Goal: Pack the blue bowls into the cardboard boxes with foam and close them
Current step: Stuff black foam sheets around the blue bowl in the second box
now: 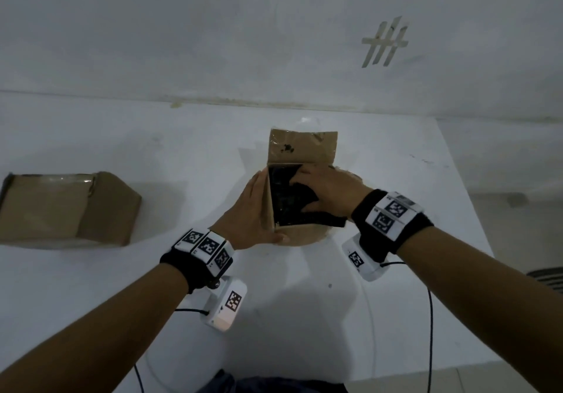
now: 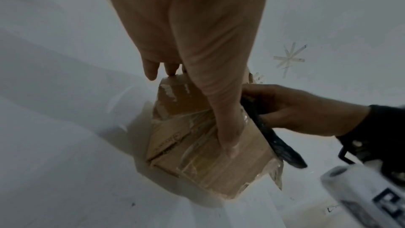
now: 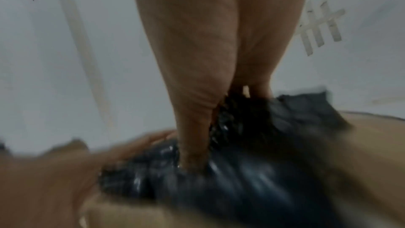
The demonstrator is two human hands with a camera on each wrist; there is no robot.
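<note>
An open cardboard box [image 1: 301, 146] stands in the middle of the white table [image 1: 396, 179], its far flap upright. Black foam [image 1: 286, 200] fills its opening, and one end sticks out over the right side. My right hand [image 1: 300, 194] presses on the foam with fingertips and thumb [image 3: 192, 159]. My left hand [image 1: 268, 207] lies flat against the box's left wall [image 2: 197, 162], its thumb [image 2: 228, 141] stretched along the near part of the box. No blue bowl shows in any view; the foam hides the inside of the box.
A second cardboard box [image 1: 67, 207], closed, sits at the left of the table. The table's right edge [image 1: 475, 210] is close to my right wrist. Tape marks [image 1: 385, 42] are stuck on the wall behind. Camera cables [image 1: 431, 331] hang from both wrists.
</note>
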